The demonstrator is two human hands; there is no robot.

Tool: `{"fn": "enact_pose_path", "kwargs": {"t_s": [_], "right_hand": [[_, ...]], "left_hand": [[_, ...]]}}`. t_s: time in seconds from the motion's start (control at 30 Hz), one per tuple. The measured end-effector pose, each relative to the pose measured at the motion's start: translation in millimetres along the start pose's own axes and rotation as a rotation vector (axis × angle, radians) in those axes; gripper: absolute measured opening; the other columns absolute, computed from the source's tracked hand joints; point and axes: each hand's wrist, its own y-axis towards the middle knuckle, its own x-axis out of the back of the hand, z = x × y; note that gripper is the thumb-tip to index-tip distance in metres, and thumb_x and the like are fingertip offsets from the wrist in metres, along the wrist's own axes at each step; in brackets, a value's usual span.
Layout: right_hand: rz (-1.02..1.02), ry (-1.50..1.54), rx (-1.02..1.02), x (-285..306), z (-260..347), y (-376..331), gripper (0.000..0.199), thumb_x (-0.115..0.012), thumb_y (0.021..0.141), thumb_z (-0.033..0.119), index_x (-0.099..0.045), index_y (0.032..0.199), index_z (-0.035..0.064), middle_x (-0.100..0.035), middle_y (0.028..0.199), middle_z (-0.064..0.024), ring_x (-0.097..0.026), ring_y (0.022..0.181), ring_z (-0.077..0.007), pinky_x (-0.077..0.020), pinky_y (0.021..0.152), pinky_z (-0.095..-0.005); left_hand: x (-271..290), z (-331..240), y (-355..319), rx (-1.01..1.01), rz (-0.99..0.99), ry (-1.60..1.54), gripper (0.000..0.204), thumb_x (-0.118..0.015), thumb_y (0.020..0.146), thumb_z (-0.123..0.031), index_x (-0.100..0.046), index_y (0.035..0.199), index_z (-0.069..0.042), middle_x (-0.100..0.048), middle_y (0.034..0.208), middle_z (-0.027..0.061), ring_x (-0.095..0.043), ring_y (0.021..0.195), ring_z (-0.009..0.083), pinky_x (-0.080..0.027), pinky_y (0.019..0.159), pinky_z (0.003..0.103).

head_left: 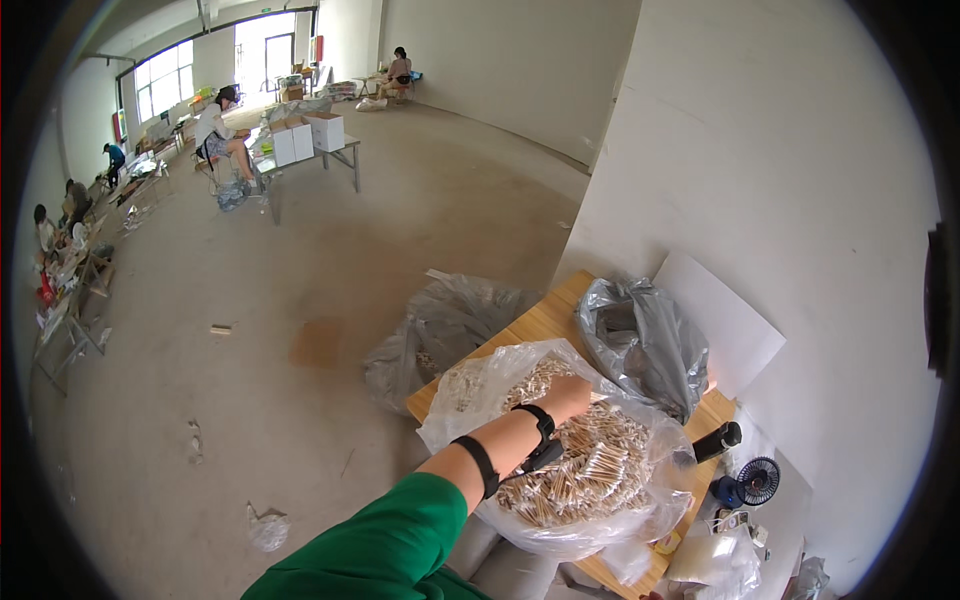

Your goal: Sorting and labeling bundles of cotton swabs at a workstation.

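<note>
My left hand [570,396] reaches from a green sleeve into a large clear plastic bag [545,543] on a wooden table. Loose cotton swabs [600,462] heap up inside the bag. The fingers are curled, with swab ends showing at their far side; most of the fingertips are hidden. Black straps circle my wrist and forearm, with a small dark device at the wrist. My right hand does not show.
On the table [535,318], a grey plastic bag [640,345] stands behind the swabs. A black cylinder [717,441] and a small fan [757,481] are at the right, by the wall. Another grey bag [440,330] lies left of the table. People sit at tables with white boxes [293,141] farther off.
</note>
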Motion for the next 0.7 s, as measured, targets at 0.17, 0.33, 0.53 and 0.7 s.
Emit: {"fn": "enact_pose_path", "kwargs": {"t_s": [0.17, 0.33, 0.53, 0.7], "right_hand": [[0.085, -0.183, 0.241, -38.0, 27.9, 9.3, 0.009, -0.059, 0.086, 0.008, -0.061, 0.091, 0.0012, -0.057, 0.075, -0.0032, -0.045, 0.059, -0.0111, -0.0378, 0.052, -0.0244], [0.394, -0.001, 0.286, -111.0, 69.7, 1.8, 0.013, -0.052, 0.087, 0.002, -0.054, 0.100, 0.0034, -0.054, 0.082, -0.0001, -0.049, 0.063, -0.0053, -0.0375, 0.050, -0.0175], [0.656, 0.345, 0.125, -195.4, 97.1, -2.5, 0.016, -0.051, 0.094, 0.017, -0.051, 0.106, 0.0067, -0.056, 0.080, -0.0003, -0.052, 0.062, -0.0062, -0.0408, 0.049, -0.0196], [0.620, 0.437, 0.004, -219.8, 88.8, -4.4, 0.007, -0.058, 0.090, 0.014, -0.053, 0.089, 0.0095, -0.050, 0.065, 0.0039, -0.043, 0.049, -0.0044, -0.0313, 0.041, -0.0199]], "left_hand": [[35.7, -20.7, -50.9, -0.100, -0.129, -0.229, 0.014, -0.054, 0.082, -0.008, -0.060, 0.090, 0.001, -0.065, 0.082, 0.0206, -0.065, 0.080, 0.0345, -0.051, 0.067, 0.044], [81.9, -41.0, -122.4, -0.129, 0.038, -0.822, 0.024, -0.054, 0.091, -0.018, -0.051, 0.099, 0.005, -0.063, 0.076, 0.0181, -0.064, 0.061, 0.0230, -0.048, 0.055, 0.036], [84.3, -45.0, -161.5, -0.285, 0.156, -0.971, 0.023, -0.059, 0.090, -0.022, -0.054, 0.091, 0.001, -0.062, 0.071, 0.0104, -0.060, 0.055, 0.0138, -0.045, 0.050, 0.031], [65.6, -32.5, -169.4, 0.024, 0.126, -1.273, 0.024, -0.058, 0.091, -0.027, -0.059, 0.095, -0.003, -0.062, 0.077, 0.0004, -0.055, 0.060, 0.0053, -0.046, 0.052, 0.020]]}}
